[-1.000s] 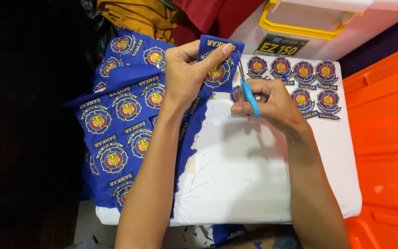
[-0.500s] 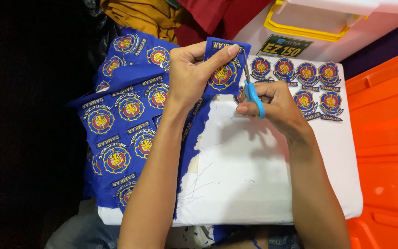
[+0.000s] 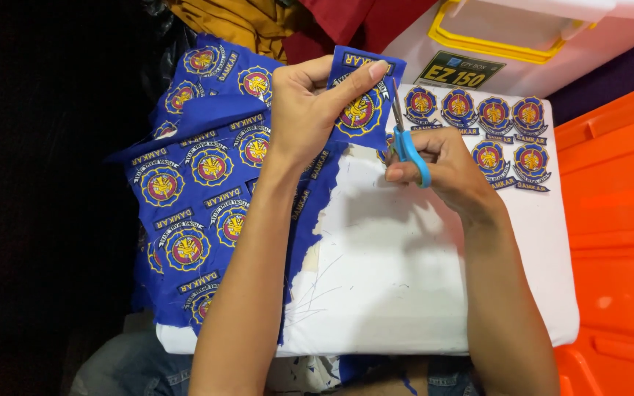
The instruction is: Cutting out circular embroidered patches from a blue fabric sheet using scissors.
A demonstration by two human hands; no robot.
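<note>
Left hand (image 3: 306, 110): fingers pinching blue patch (image 3: 361, 103)
Right hand (image 3: 442, 165): fingers gripping scissors (image 3: 405, 139); blades at patch edge
Worktop (image 3: 420, 279): bare white middle

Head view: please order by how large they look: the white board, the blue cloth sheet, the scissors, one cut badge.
1. white board
2. blue cloth sheet, much is hidden, so unsure against the board
3. scissors and cut badge look alike
</note>
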